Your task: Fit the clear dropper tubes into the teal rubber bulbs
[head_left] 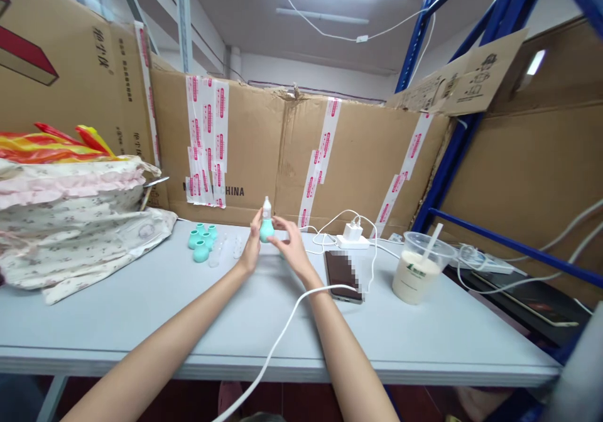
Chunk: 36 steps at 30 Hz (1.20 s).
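Observation:
Above the table, between both hands, stands a bulb nasal aspirator (266, 228), upright, with a teal squeeze bulb below and a clear pointed nozzle on top. My left hand (252, 246) is closed along its left side. From the right, the fingertips of my right hand (293, 247) pinch the teal bulb. On the table to the left sit several loose teal bulbs (201, 251), grouped together. Beside them lie several clear nozzles (217, 252). A bit of teal shows under my right hand, mostly hidden.
A phone (340, 274) with a white cable lies right of my right forearm. Behind it is a power strip with a charger (352, 241). Farther right stands a drink cup with a straw (417, 277). A floral cloth bag (70, 202) is at left; cardboard (254, 146) walls the back.

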Tool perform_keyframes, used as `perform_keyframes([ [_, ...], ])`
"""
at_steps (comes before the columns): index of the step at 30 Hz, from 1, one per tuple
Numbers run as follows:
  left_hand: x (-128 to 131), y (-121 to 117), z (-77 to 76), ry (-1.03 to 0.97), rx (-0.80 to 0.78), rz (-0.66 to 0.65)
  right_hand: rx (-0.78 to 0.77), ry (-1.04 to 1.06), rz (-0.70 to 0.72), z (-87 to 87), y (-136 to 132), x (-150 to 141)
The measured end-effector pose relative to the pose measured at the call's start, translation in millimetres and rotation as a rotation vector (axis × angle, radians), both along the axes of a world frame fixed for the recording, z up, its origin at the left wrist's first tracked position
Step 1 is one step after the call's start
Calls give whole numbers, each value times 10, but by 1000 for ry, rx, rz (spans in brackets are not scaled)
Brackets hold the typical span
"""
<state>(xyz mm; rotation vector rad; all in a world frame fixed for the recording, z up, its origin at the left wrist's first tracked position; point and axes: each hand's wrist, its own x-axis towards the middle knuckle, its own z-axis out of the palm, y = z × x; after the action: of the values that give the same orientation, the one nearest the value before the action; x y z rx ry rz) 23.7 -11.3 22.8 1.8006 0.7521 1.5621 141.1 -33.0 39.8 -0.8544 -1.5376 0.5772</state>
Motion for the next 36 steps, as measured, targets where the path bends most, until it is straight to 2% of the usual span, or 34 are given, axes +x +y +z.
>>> perform_keyframes([
  [3, 64, -49, -40, -7, -17, -84, 4, 47, 94, -73, 23, -99],
  [6, 69, -75, -56, 28, 21, -96, -42, 187, 134, -108, 78, -122],
  [10, 3, -47, -24, 71, 97, 55, -115, 350, -55, -73, 126, -20],
  [12, -32, -1, -32, 92, 93, 143, -127, 408, -95, -35, 125, 54],
  [14, -46, 61, -86, 131, 74, 209, -119, 456, -64, 0, 118, 123],
  [17, -18, 153, -250, 252, 28, 250, -91, 483, -62, 14, 133, 213],
  [21, 87, 246, -457, 503, -128, 161, -44, 549, -129, -59, 247, 328],
  [24, 185, 313, -497, 626, -204, 101, -8, 614, -191, -148, 364, 406],
  [27, 276, 370, -464, 659, -247, 144, -6, 560, -303, -237, 438, 466],
  [31, 312, 454, -382, 674, -251, 223, -8, 356, -489, -336, 454, 500],
  [33, 275, 542, -331, 653, -210, 313, -18, 264, -526, -383, 455, 483],
  [36, 188, 740, -269, 585, -182, 525, -49, 131, -499, -464, 462, 410],
])
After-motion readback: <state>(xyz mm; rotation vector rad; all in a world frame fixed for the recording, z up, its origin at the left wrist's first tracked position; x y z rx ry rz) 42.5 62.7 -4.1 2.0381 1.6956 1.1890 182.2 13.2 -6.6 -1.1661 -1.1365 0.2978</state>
